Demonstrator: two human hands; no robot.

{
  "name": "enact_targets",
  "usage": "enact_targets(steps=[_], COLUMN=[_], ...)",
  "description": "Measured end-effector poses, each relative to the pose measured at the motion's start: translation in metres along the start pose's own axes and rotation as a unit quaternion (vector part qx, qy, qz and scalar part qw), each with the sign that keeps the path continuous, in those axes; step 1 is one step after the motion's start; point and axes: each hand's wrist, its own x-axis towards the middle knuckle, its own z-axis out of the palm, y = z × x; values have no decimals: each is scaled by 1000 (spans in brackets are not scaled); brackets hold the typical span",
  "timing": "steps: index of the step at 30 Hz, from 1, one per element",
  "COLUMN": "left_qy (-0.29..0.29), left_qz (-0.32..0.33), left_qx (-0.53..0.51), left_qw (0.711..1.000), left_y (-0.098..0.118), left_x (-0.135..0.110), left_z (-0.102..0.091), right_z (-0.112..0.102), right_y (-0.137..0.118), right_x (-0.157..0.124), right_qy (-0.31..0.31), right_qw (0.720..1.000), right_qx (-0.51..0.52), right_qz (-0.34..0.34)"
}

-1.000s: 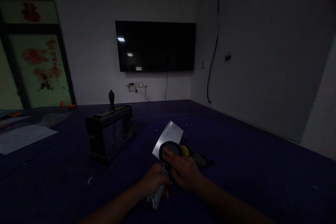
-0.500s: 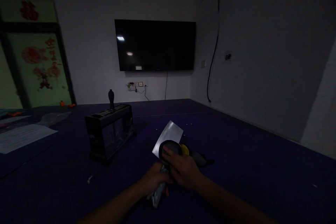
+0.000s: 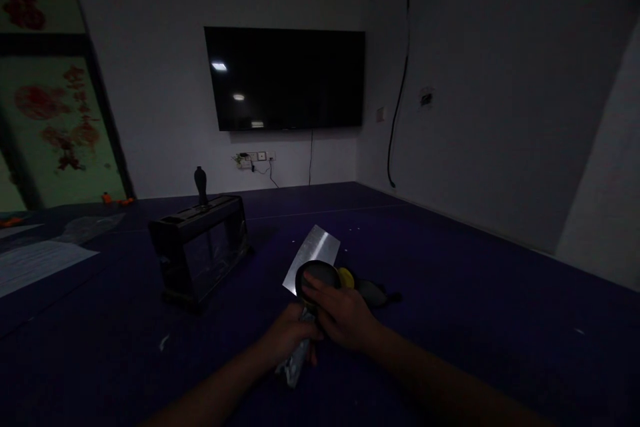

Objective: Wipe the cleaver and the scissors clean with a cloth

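Observation:
Both my hands meet low in the middle of a dark blue table (image 3: 450,293). My left hand (image 3: 286,337) is closed round a crumpled silvery wrapper (image 3: 295,363) that sticks out below the fist. My right hand (image 3: 340,313) grips a dark round object (image 3: 315,273) from above, fingers curled over its rim. A flat silvery sheet (image 3: 313,250) rises behind that object. A small yellow thing (image 3: 346,277) and a dark lump (image 3: 373,292) lie just right of my right hand.
A dark box with a clear front (image 3: 200,250) stands to the left, a black handle (image 3: 201,183) poking from its top. White papers (image 3: 35,263) lie at far left. A black screen (image 3: 285,77) hangs on the back wall.
The view has shifted a little to the right and down. My hands keep the same hold on the wrapper and the round object.

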Motion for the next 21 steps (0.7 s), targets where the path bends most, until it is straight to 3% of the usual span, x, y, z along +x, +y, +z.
enact_targets(steps=[13, 21], left_qy=[14, -19], left_qz=[-10, 5], left_qx=[-7, -15], left_qw=[1000, 1000], left_y=[1, 2], left_x=[0, -2], left_z=[1, 1], right_z=[-1, -8], right_y=[-2, -6], right_x=[1, 6], right_qy=[-31, -47], right_qw=[999, 998], right_qx=[-6, -20], right_qz=[16, 27])
